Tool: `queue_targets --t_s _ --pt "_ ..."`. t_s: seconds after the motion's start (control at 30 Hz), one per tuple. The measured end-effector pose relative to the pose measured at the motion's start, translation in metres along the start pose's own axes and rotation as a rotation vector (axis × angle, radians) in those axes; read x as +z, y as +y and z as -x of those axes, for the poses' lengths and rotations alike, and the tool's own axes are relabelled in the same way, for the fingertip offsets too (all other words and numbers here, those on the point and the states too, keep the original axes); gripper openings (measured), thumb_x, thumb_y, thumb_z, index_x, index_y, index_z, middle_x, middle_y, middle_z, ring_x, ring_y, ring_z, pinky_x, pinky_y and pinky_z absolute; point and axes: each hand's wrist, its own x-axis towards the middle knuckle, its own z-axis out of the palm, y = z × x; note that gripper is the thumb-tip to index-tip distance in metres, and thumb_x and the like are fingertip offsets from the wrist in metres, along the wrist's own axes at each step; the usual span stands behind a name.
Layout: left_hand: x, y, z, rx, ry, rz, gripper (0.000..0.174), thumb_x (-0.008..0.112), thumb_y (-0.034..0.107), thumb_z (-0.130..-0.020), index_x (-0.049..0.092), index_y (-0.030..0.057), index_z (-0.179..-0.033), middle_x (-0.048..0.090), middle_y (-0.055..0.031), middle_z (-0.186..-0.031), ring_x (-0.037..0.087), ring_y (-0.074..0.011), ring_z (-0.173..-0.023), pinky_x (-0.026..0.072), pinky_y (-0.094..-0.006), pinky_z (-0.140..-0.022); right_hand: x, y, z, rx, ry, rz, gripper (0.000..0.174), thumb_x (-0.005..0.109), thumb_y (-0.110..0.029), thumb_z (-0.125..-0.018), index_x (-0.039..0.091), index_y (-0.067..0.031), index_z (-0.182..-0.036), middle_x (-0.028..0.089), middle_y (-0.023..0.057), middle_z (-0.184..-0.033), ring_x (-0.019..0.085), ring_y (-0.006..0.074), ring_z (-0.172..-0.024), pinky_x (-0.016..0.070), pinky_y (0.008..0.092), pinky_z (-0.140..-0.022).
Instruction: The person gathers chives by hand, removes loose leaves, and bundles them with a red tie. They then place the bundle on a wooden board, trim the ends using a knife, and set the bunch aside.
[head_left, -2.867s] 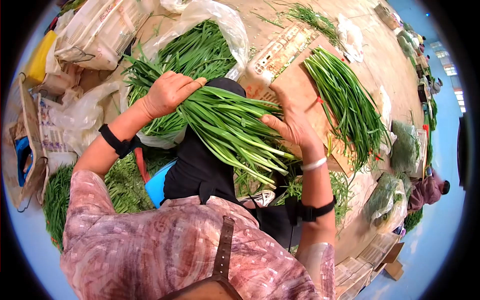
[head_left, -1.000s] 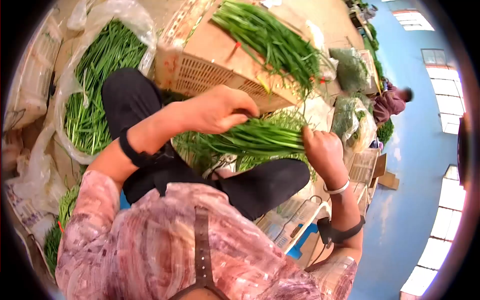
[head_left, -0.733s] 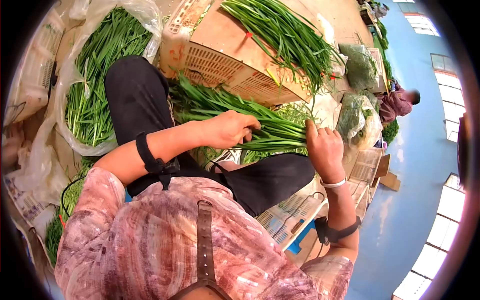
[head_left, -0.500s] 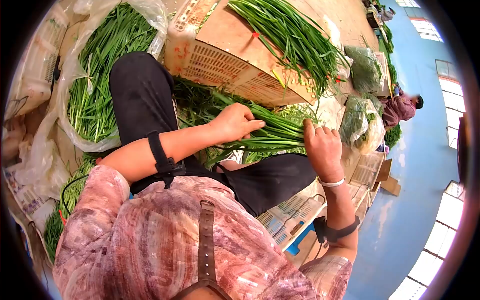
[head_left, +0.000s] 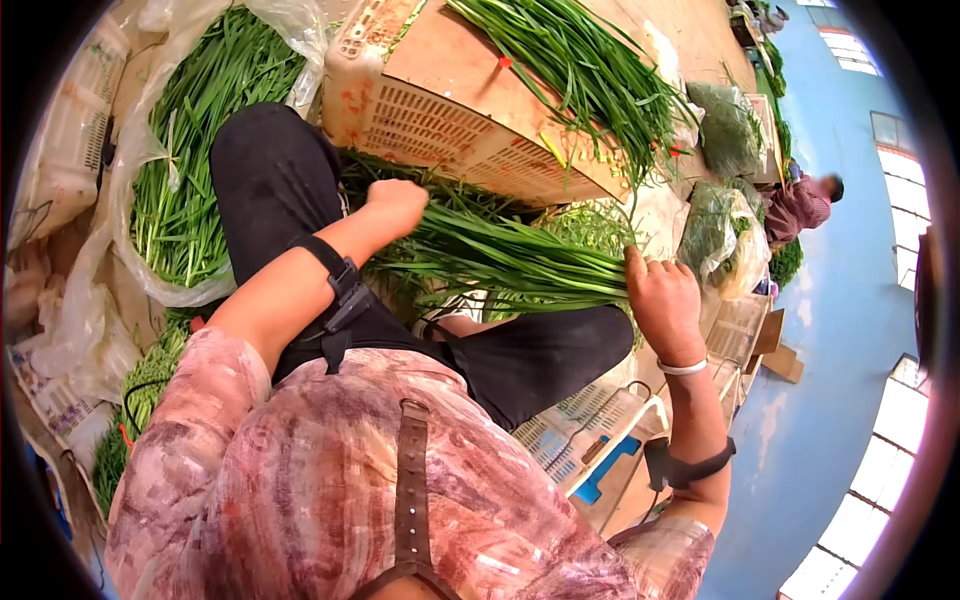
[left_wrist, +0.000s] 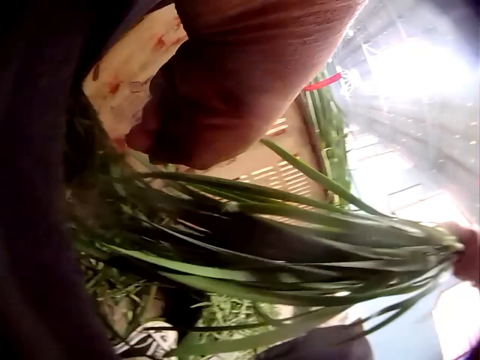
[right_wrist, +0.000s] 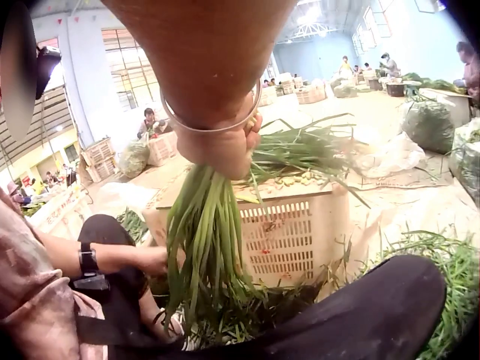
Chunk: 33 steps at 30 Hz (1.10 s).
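Long green stalks (head_left: 520,250) (left_wrist: 300,255) (right_wrist: 206,232) spread leftward over the lap, gathered at their pale ends in the right hand (head_left: 665,308) (right_wrist: 221,150). In the right wrist view they hang down from that fist. Beside their leafy end is the left hand (head_left: 398,208) (left_wrist: 225,97) (right_wrist: 154,260), its fingers curled, with nothing visible in them; in the left wrist view it is just above the leaves, its fingertips in shadow. Another bundle (head_left: 590,75) lies on a board (head_left: 450,55) over a crate (head_left: 415,125), red bands near it.
An open plastic bag of green stalks (head_left: 215,150) stands left of the dark-trousered knee (head_left: 270,150). Loose greens (right_wrist: 442,277) cover the floor by the other knee. Filled bags (head_left: 725,130), more crates (head_left: 740,325) and a seated person (head_left: 800,210) are at the right.
Both hands came off the bag side and over the lap with the stalks. In the last half second the left hand has moved left along them, off the gathered part; the right keeps its grip.
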Motion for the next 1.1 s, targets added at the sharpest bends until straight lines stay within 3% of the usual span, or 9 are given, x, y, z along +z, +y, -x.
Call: queue_targets --t_s 0.2,0.33,0.4,0.47,0.67,0.87,0.93,1.03,1.1 --pt "-0.028 -0.006 0.006 -0.202 0.016 0.17 0.027 0.057 0.004 -0.074 0.062 0.0006 -0.1 0.064 -0.0189 -0.099 0.061 -0.0356 -0.093 0.0489 -0.0424 -0.078 -0.064 0.031 0.01 0.086 -0.097 -0.058 0.024 0.057 -0.014 -0.079 0.056 -0.0078 -0.102 0.057 0.0044 -0.062 0.06 0.0217 -0.056 0.0466 0.0349 -0.052" --pt "-0.058 -0.024 0.024 -0.095 0.527 0.458 0.025 0.051 0.01 -0.08 0.059 -0.0015 -0.101 0.063 -0.0201 -0.097 0.061 -0.0343 -0.092 0.0475 -0.042 -0.08 0.041 0.03 0.0 0.017 -0.494 -0.277 0.006 0.056 -0.012 -0.078 0.058 -0.0068 -0.08 0.063 0.0094 -0.071 0.064 0.0248 -0.063 0.0492 0.036 -0.054" --pt "-0.075 -0.02 0.048 0.116 0.807 0.56 0.03 0.054 0.014 -0.081 0.058 -0.0015 -0.106 0.062 -0.0207 -0.099 0.06 -0.0348 -0.094 0.0466 -0.0408 -0.083 0.013 0.015 -0.02 -0.06 -0.369 -0.111 0.005 0.055 -0.01 -0.077 0.057 -0.0082 -0.073 0.062 0.01 -0.068 0.063 0.026 -0.062 0.0493 0.0363 -0.052" --pt "-0.124 -0.001 0.086 0.107 0.579 0.53 0.04 0.058 0.02 -0.081 0.055 -0.002 -0.113 0.06 -0.0216 -0.107 0.058 -0.034 -0.101 0.0445 -0.0382 -0.088 -0.005 0.012 -0.035 -0.046 -0.134 -0.204 0.005 0.057 -0.012 -0.072 0.058 -0.0095 -0.068 0.06 0.0084 -0.058 0.062 0.0254 -0.055 0.0481 0.0378 -0.046" --pt "-0.142 0.076 0.063 0.791 0.757 0.452 0.113 0.076 0.054 -0.059 0.022 -0.0109 -0.134 0.031 -0.0282 -0.138 0.036 -0.037 -0.126 0.0308 -0.0376 -0.105 -0.051 0.007 -0.08 -0.209 -0.163 0.03 0.008 0.059 -0.014 -0.07 0.064 -0.0105 -0.063 0.061 0.0069 -0.059 0.064 0.023 -0.058 0.0486 0.0338 -0.047" --pt "-0.115 0.091 0.031 0.707 0.468 0.822 0.134 0.085 0.051 -0.046 0.004 0.0037 -0.142 0.036 -0.0268 -0.133 0.039 -0.0359 -0.123 0.0332 -0.0394 -0.104 -0.089 0.004 -0.13 -0.339 0.083 0.122 0.006 0.061 -0.014 -0.07 0.066 -0.0131 -0.065 0.064 0.0036 -0.065 0.066 0.0203 -0.063 0.0507 0.0327 -0.053" --pt "-0.108 0.083 0.03 0.705 0.59 0.852 0.101 0.085 0.039 -0.054 0.033 0.0077 -0.134 0.056 -0.0191 -0.113 0.057 -0.0287 -0.104 0.0448 -0.0367 -0.09 -0.094 -0.001 -0.148 -0.348 0.092 0.094 0.007 0.062 -0.014 -0.07 0.067 -0.0122 -0.068 0.066 0.0036 -0.069 0.066 0.0208 -0.066 0.0513 0.0321 -0.055" --pt "-0.113 0.07 0.033 0.801 0.632 1.166 0.018 0.071 0.016 -0.07 0.062 0.0016 -0.075 0.064 -0.0037 -0.073 0.061 -0.012 -0.068 0.0486 -0.0272 -0.066 -0.109 -0.009 -0.173 -0.455 0.065 0.098 0.004 0.064 -0.015 -0.066 0.067 -0.0114 -0.065 0.064 0.0031 -0.064 0.065 0.0206 -0.062 0.0502 0.0316 -0.053" --pt "-0.115 0.055 0.036 0.788 0.612 1.233 0.017 0.071 0.015 -0.07 0.062 0.0019 -0.077 0.064 -0.0037 -0.074 0.061 -0.0119 -0.069 0.0487 -0.0277 -0.066 -0.121 -0.02 -0.186 -0.452 0.119 0.105 0.016 0.067 -0.014 -0.065 0.067 -0.0071 -0.08 0.064 0.0089 -0.069 0.065 0.0241 -0.066 0.0502 0.0338 -0.056"
